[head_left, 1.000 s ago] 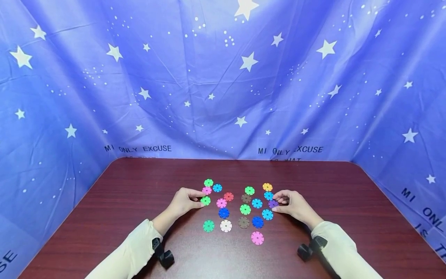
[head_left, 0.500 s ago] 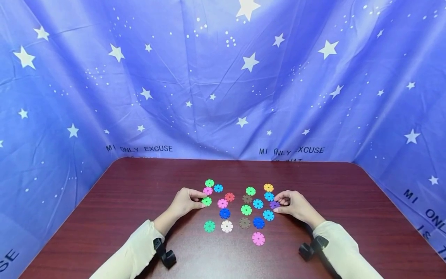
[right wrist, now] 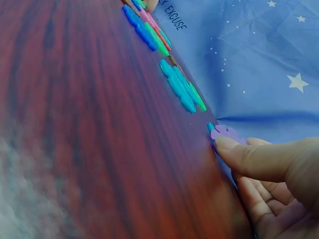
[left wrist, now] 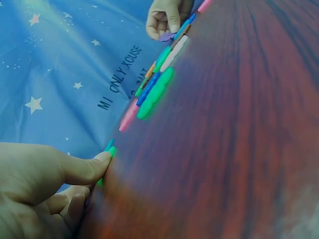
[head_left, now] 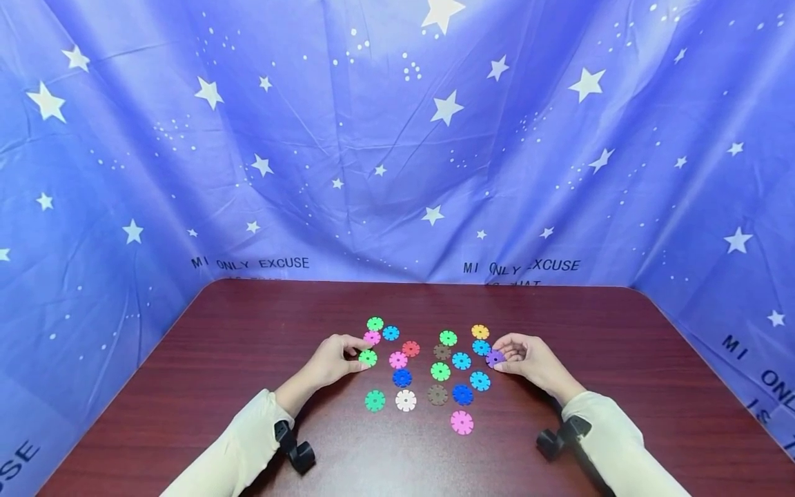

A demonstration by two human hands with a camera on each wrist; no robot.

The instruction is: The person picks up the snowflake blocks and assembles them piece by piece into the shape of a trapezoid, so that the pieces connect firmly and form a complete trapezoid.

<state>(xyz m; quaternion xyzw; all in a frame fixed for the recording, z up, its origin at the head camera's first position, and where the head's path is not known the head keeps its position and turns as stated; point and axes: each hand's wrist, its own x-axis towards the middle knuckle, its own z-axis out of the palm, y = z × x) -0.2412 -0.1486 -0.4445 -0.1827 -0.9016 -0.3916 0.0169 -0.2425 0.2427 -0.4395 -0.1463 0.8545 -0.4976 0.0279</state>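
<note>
Several notched plastic discs, like snowflake building pieces, lie flat in a loose spread on the table. At the left side of the spread, my left hand (head_left: 332,360) pinches a bright green disc (head_left: 368,357) between thumb and fingers; in the left wrist view the thumb (left wrist: 101,162) covers much of it. A pink disc (head_left: 372,337) lies just behind it, near the index finger. On the right, my right hand (head_left: 528,360) pinches a purple disc (head_left: 494,358), which looks tilted up. The right wrist view shows the thumb on the purple disc (right wrist: 227,133). A light blue disc (head_left: 481,347) lies beside it.
Between the hands lie more discs, among them a red disc (head_left: 410,348), a white disc (head_left: 406,400) and a yellow disc (head_left: 480,332). The nearest is a pink disc (head_left: 462,422). The dark red wooden table (head_left: 261,324) ends at a blue star-printed curtain (head_left: 373,138).
My right hand has drawn the purple disc slightly right, away from its neighbours, and tilted it up. My left hand stays nearly in place at the green disc.
</note>
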